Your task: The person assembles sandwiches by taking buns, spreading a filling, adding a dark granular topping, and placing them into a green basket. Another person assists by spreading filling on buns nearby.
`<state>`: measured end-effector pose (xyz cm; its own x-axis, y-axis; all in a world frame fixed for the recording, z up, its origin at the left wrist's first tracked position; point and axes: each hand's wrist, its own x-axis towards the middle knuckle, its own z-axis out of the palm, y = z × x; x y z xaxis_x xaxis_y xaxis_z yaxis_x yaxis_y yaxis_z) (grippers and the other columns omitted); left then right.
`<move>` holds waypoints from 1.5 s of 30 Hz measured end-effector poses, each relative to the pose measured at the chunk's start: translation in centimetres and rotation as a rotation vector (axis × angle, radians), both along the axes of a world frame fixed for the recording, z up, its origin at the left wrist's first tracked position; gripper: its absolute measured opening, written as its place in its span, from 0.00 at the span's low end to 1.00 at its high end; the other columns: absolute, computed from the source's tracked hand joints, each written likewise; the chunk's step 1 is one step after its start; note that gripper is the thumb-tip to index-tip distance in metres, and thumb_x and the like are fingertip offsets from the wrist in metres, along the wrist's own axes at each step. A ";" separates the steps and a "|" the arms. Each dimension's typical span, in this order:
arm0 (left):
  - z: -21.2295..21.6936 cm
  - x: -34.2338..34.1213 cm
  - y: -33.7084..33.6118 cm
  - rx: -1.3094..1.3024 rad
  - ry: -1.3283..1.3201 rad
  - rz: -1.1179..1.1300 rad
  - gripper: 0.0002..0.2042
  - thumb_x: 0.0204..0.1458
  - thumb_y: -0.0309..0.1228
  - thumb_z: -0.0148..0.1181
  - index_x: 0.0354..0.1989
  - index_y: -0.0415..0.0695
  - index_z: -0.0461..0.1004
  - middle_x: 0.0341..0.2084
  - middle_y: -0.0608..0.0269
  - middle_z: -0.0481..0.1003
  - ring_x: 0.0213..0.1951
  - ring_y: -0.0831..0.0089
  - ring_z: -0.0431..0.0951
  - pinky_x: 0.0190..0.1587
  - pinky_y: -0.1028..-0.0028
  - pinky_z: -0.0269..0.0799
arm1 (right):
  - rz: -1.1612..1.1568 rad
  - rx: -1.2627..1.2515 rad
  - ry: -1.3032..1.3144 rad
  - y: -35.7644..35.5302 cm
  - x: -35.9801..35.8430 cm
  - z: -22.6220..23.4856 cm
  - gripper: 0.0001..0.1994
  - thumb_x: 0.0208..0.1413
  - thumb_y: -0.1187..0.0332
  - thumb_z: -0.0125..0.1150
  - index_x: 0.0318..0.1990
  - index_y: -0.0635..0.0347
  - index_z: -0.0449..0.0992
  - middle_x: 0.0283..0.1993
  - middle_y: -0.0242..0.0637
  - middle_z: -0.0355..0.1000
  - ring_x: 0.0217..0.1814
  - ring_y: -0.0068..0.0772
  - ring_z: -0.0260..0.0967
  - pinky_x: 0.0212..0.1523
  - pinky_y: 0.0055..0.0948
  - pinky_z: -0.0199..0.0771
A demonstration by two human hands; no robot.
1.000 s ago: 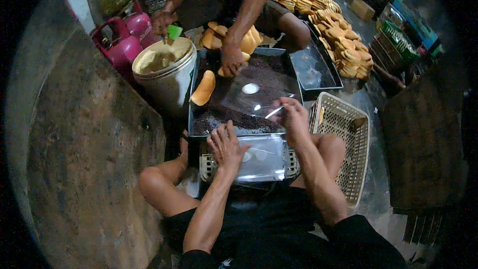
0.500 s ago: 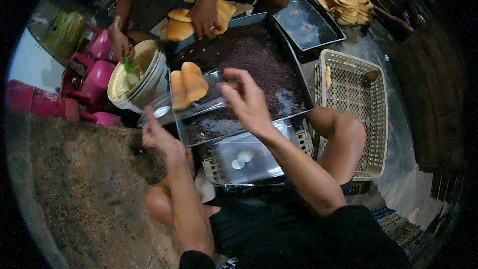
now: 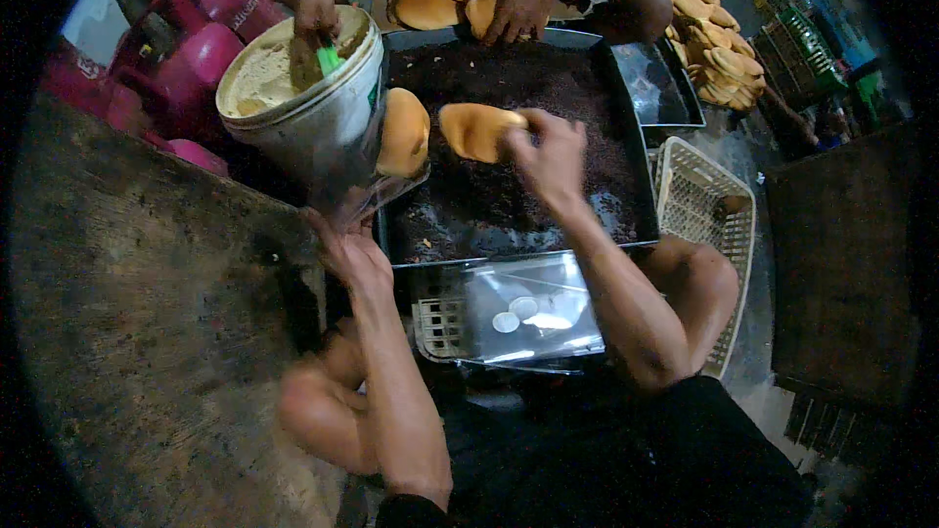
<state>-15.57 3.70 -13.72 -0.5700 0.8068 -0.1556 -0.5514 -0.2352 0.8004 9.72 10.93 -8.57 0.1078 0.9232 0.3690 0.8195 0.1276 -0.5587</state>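
My left hand [image 3: 354,252] grips a clear plastic bag [image 3: 391,192] at the tray's left side. One golden bread bun [image 3: 403,132] stands in or against this bag; which one I cannot tell. Between the fingers of my right hand [image 3: 551,158] is the end of another bun [image 3: 477,132], held over the tray. Below both buns lies a wide dark metal tray [image 3: 626,83] spread with dark brown sprinkles [image 3: 533,191]. A stack of clear plastic bags [image 3: 548,318] with two white round marks rests near my lap, on a cream plastic crate [image 3: 437,321].
Across the tray, a co-worker's hand [image 3: 520,6] touches buns [image 3: 428,6]; the other [image 3: 317,12] holds a green-handled tool [image 3: 330,60] in a bucket of pale cream [image 3: 347,73]. Pink gas cylinders [image 3: 191,64] stand left. Another tray [image 3: 657,88], heaped buns [image 3: 706,24] and a crate [image 3: 736,186] are right.
My right hand, which held nothing clear beside the bag, now has one bun, apart from the other. My left hand has turned the bag more upright. The view has shifted.
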 end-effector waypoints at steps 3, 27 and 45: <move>0.2 1.7 0.9 0.010 -0.023 -0.015 0.33 0.59 0.58 0.50 0.59 0.39 0.66 0.51 0.52 0.74 0.52 0.63 0.75 0.56 0.62 0.67 | 0.034 0.012 -0.031 -5.4 6.6 3.3 0.14 0.54 0.59 0.62 0.44 0.55 0.80 0.42 0.45 0.77 0.50 0.48 0.71 0.65 0.54 0.54; 9.3 19.9 -4.9 0.078 0.147 -0.684 0.28 0.64 0.50 0.46 0.65 0.44 0.57 0.61 0.48 0.63 0.56 0.57 0.73 0.53 0.59 0.77 | 0.216 -0.316 0.913 -12.1 13.4 9.1 0.30 0.57 0.60 0.64 0.63 0.63 0.63 0.40 0.42 0.76 0.43 0.27 0.73 0.47 0.27 0.71; 11.9 33.2 -0.1 -0.240 0.900 -1.272 0.38 0.53 0.53 0.62 0.63 0.36 0.61 0.41 0.47 0.77 0.42 0.66 0.79 0.46 0.67 0.72 | -0.362 -0.303 0.240 -11.3 36.4 -0.2 0.42 0.47 0.58 0.71 0.66 0.61 0.54 0.54 0.58 0.71 0.56 0.62 0.69 0.56 0.45 0.70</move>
